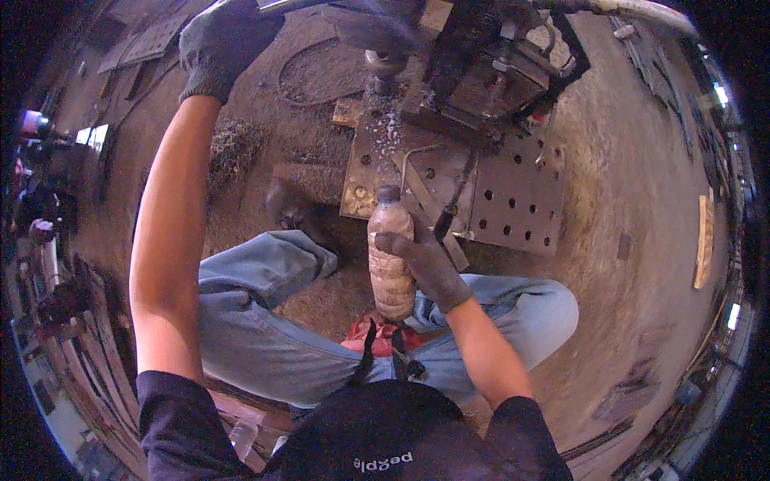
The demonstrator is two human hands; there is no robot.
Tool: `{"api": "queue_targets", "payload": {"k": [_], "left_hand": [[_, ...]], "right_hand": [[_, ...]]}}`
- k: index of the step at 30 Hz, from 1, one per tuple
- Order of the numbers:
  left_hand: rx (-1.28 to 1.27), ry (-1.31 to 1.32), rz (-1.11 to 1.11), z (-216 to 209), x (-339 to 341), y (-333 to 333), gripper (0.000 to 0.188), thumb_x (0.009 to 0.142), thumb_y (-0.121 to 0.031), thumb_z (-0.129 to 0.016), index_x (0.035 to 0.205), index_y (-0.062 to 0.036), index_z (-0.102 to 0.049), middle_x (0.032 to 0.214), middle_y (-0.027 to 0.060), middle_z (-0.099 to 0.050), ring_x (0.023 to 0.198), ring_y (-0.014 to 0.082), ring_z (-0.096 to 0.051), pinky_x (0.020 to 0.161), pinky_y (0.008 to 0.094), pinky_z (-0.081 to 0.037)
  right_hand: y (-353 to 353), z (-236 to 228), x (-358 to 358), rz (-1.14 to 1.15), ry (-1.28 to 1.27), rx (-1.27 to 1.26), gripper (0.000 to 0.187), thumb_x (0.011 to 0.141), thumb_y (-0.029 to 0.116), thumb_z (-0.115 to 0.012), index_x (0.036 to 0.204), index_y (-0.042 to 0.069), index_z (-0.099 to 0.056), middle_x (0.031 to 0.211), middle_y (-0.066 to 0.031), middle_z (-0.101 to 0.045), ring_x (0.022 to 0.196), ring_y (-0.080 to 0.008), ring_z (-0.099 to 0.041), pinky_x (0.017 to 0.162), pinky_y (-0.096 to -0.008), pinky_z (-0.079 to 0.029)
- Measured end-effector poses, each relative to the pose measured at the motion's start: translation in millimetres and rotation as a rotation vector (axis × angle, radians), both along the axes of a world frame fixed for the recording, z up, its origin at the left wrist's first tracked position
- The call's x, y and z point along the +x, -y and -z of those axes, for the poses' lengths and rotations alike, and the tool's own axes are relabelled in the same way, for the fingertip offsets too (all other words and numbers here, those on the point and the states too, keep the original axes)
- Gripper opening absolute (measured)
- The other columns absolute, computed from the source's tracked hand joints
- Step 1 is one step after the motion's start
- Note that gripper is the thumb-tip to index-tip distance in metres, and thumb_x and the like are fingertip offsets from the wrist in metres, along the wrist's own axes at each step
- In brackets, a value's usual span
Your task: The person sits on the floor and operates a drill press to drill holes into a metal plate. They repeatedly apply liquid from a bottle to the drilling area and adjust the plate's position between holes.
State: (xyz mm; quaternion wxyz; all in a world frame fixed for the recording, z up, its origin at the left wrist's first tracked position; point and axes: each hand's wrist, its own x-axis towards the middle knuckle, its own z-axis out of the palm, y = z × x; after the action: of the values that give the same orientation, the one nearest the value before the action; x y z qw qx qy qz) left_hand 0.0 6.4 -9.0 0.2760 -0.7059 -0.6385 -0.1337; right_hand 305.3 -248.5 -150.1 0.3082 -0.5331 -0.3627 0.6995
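Note:
My right hand, in a dark knit glove, is closed around a plastic bottle with a dark cap and cloudy, brownish contents. The bottle stands between my knees, cap end toward the machine. My left hand, gloved in grey, reaches to the upper left and is closed on a metal lever of the machine; part of the grip is cut off by the picture's edge. A round metal spindle sits right of that hand, over a heap of metal chips.
A steel table with rows of holes lies ahead. A clamped vise-like block and a thin rod with a dark grip rest on it. A wooden block is beside the chips. A wooden plank lies far right.

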Motion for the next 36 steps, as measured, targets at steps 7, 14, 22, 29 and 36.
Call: {"api": "queue_targets", "payload": {"k": [7, 14, 22, 29, 36], "left_hand": [[0.207, 0.251, 0.115, -8.9, 21.8, 14.3, 0.029, 0.065, -0.034, -0.078, 0.063, -0.0123, -0.059, 0.061, 0.0119, -0.058, 0.058, 0.0340, -0.061, 0.053, 0.0448, -0.047], [0.177, 0.256, 0.070, -5.8, 22.1, 16.1, 0.031, 0.065, -0.038, -0.079, 0.065, -0.0131, -0.060, 0.063, 0.0117, -0.060, 0.061, 0.0337, -0.062, 0.055, 0.0447, -0.048], [0.195, 0.253, 0.085, -5.4, 21.7, 14.1, 0.032, 0.065, -0.039, -0.079, 0.065, -0.0125, -0.061, 0.063, 0.0118, -0.061, 0.061, 0.0336, -0.063, 0.054, 0.0438, -0.049], [0.189, 0.205, 0.067, -4.1, 22.3, 12.5, 0.030, 0.067, -0.039, -0.078, 0.065, -0.0125, -0.063, 0.063, 0.0118, -0.061, 0.060, 0.0332, -0.063, 0.054, 0.0430, -0.049], [0.212, 0.231, 0.113, -3.8, 21.5, 14.1, 0.031, 0.067, -0.039, -0.078, 0.066, -0.0123, -0.062, 0.062, 0.0120, -0.060, 0.060, 0.0332, -0.063, 0.054, 0.0428, -0.049]], "right_hand": [[-1.6, -29.1, -2.8, 0.134, -0.124, -0.086, 0.064, 0.082, 0.042, -0.079, 0.129, 0.006, -0.054, 0.118, -0.0085, -0.062, 0.104, -0.0223, -0.062, 0.089, -0.0364, -0.053], [-7.5, -40.1, 0.5, 0.177, -0.148, -0.276, 0.060, 0.088, 0.036, -0.071, 0.135, 0.004, -0.053, 0.112, -0.0057, -0.062, 0.096, -0.0170, -0.063, 0.083, -0.0329, -0.054], [-8.7, -29.8, 3.4, 0.227, -0.230, -0.386, 0.042, 0.093, 0.043, -0.068, 0.118, 0.009, -0.062, 0.094, -0.0023, -0.065, 0.077, -0.0140, -0.063, 0.067, -0.0311, -0.054], [-8.8, -29.9, 2.9, 0.219, -0.249, -0.385, 0.039, 0.093, 0.040, -0.070, 0.116, 0.010, -0.062, 0.091, -0.0022, -0.065, 0.075, -0.0141, -0.063, 0.066, -0.0308, -0.054], [-8.1, -18.1, 4.0, 0.270, -0.226, -0.418, 0.040, 0.090, 0.039, -0.073, 0.116, 0.010, -0.062, 0.091, -0.0031, -0.065, 0.075, -0.0154, -0.064, 0.066, -0.0327, -0.055]]}}
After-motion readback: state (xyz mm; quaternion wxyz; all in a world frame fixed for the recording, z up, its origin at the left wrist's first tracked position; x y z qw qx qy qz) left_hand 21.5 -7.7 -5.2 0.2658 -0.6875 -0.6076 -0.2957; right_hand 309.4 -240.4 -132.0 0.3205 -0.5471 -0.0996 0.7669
